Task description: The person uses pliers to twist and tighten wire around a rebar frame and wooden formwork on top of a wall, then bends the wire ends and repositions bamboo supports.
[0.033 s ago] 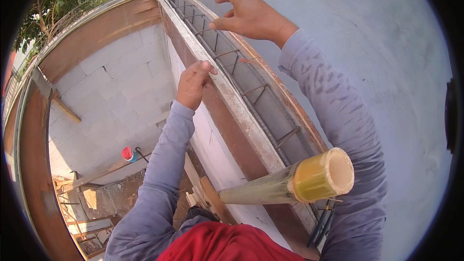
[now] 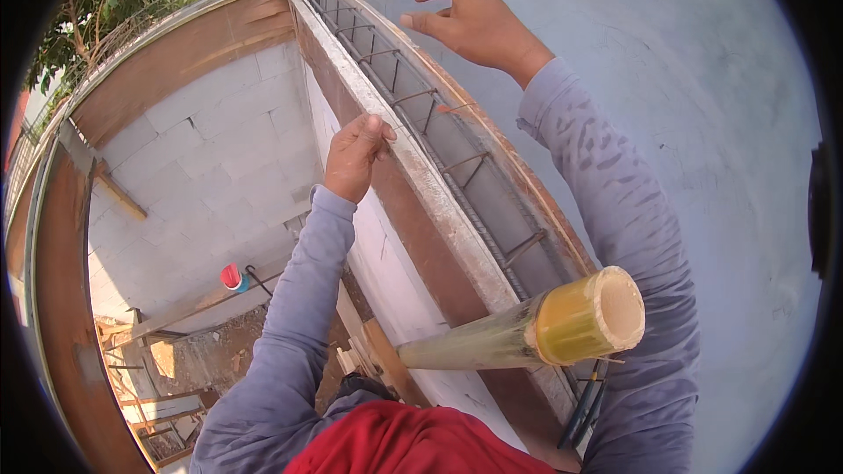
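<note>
My left hand (image 2: 356,156) is curled closed beside the pale top edge of the formwork board (image 2: 421,180); whatever its fingers may hold is hidden. Farther up and to the right, my right hand (image 2: 481,22) is raised with fingers apart and nothing in them. It hovers beyond the outer brown board (image 2: 496,139). Between the two boards runs a rebar cage (image 2: 413,96) of long bars and bent stirrups. Beneath my right forearm a pair of dark-handled pliers or cutters (image 2: 587,408) hangs by the boards, its head partly hidden.
A thick bamboo pole (image 2: 474,338) rises close by on the right, its cut end near my right forearm. A grey-blue wall (image 2: 738,167) stands to the right. Down left are a block wall (image 2: 219,167), a red-and-white container (image 2: 234,277) and timber pieces (image 2: 162,421) on the ground.
My right hand has shifted a little to the right, away from the rebar cage. My left hand has hardly moved.
</note>
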Motion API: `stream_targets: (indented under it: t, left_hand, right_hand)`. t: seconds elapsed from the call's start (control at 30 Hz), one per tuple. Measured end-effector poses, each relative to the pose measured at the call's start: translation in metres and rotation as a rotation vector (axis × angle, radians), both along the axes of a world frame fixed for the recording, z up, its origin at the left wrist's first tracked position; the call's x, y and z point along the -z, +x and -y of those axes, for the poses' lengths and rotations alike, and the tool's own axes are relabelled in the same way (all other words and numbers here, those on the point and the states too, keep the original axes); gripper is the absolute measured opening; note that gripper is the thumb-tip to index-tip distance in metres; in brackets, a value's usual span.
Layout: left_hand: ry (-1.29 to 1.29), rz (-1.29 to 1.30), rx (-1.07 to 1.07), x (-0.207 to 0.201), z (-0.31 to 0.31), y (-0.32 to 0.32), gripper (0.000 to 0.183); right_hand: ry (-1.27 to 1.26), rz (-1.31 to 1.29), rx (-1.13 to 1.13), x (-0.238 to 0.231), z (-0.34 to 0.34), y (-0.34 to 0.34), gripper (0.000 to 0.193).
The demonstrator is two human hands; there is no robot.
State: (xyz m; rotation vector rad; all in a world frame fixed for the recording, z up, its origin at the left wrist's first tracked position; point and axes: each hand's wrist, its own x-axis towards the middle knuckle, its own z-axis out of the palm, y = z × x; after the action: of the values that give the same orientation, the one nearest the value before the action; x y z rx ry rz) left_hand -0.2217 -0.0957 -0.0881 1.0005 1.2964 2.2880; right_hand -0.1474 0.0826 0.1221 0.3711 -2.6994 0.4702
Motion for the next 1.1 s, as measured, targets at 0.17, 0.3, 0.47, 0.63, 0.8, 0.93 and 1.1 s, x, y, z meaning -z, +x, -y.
stream_targets:
  t: [0.17,0.3,0.47,0.63,0.8,0.93,1.1]
  left_hand:
    - [0.293,0.145,0.009,0.018,-0.009,0.011,0.034]
    - [-0.019,-0.094,-0.114,-0.006,0.013,0.007,0.030]
    - [-0.539,-0.430,-0.382,-0.010,0.048,0.018,0.036]
    - [-0.688,-0.614,-0.542,0.023,0.042,0.023,0.052]
    - [-0.385,0.205,-0.174,0.047,0.017,0.026,0.058]
    - [-0.151,0.319,-0.082,0.079,-0.011,0.031,0.049]
    - [0.052,0.482,0.023,0.115,-0.027,0.022,0.043]
  right_hand:
    - [-0.003,0.162,0.058,0.068,-0.011,0.022,0.023]
    - [0.033,0.133,-0.033,0.095,0.017,0.025,0.022]
    - [-0.603,-0.037,0.244,0.087,0.013,0.016,0.024]
    - [-0.871,-0.177,0.426,0.051,-0.061,0.001,0.034]
    - [-0.938,0.056,0.542,0.086,-0.076,-0.001,0.034]
    - [-0.710,0.082,0.558,0.115,-0.090,0.010,0.033]
    - [-0.883,-0.095,0.567,0.118,-0.079,0.011,0.028]
